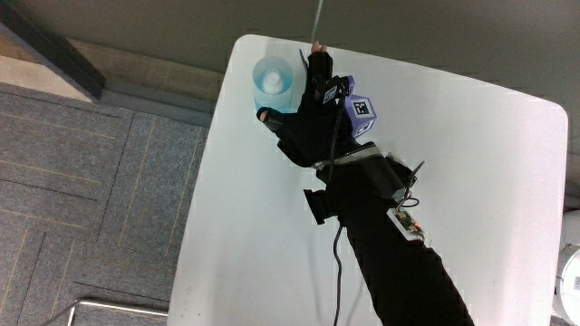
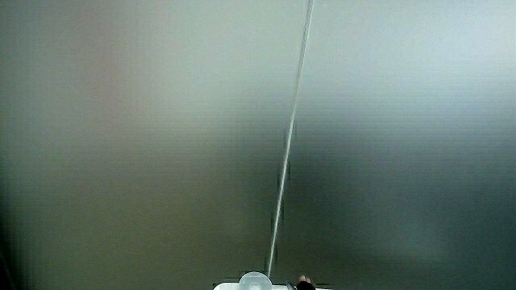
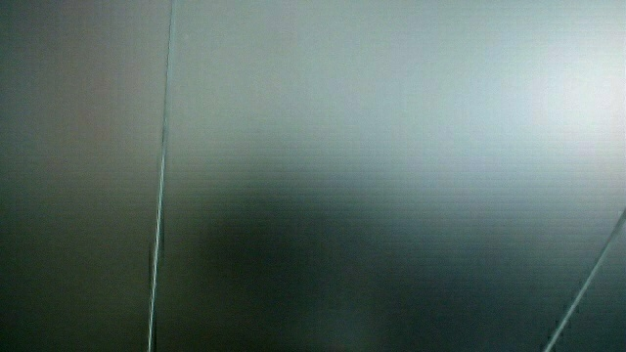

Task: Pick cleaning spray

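Note:
The cleaning spray (image 1: 272,81) is a pale blue translucent bottle seen from above, standing near a corner of the white table (image 1: 471,181). The black-gloved hand (image 1: 304,118) lies beside it, with the patterned cube (image 1: 362,113) on its back. The fingers (image 1: 319,71) stretch along one side of the bottle and the thumb (image 1: 264,115) reaches to the side nearer the person, so the bottle sits in the spread between them. I see no closed grip. In a side view only the bottle's top (image 2: 255,282) and a fingertip (image 2: 305,280) show against a pale wall.
The forearm (image 1: 399,263), with a cable and a small board on it, crosses the table toward the person. Grey carpet floor (image 1: 91,181) lies past the table's edge beside the bottle. Both side views show mostly a pale wall.

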Motion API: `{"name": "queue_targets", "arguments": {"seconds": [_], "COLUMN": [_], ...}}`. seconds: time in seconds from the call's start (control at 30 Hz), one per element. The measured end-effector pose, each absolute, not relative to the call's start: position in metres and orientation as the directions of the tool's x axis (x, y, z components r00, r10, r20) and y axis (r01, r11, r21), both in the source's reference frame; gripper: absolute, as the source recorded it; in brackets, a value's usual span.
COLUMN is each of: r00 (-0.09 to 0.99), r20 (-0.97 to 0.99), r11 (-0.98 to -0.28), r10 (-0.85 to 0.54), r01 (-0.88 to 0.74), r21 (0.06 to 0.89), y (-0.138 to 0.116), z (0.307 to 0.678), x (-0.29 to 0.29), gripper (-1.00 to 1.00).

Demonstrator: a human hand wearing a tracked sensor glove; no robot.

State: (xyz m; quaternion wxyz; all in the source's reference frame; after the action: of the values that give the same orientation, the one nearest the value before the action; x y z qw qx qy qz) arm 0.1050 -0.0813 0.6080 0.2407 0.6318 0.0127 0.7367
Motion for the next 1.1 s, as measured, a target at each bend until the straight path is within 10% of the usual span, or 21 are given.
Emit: {"name": "queue_targets", "arguments": {"seconds": [0.73, 1.1], "r00": [-0.057, -0.104], "r20": [0.956, 0.97], "r11": [-0.93, -0.947], "r10": [0.288, 0.22], "r01": [-0.254, -0.26], "r21": [0.265, 0.187], "y": [-0.086, -0.087], "z": [0.587, 0.576], "x": [0.106, 0.112], "gripper": [1.0, 1.0]}}
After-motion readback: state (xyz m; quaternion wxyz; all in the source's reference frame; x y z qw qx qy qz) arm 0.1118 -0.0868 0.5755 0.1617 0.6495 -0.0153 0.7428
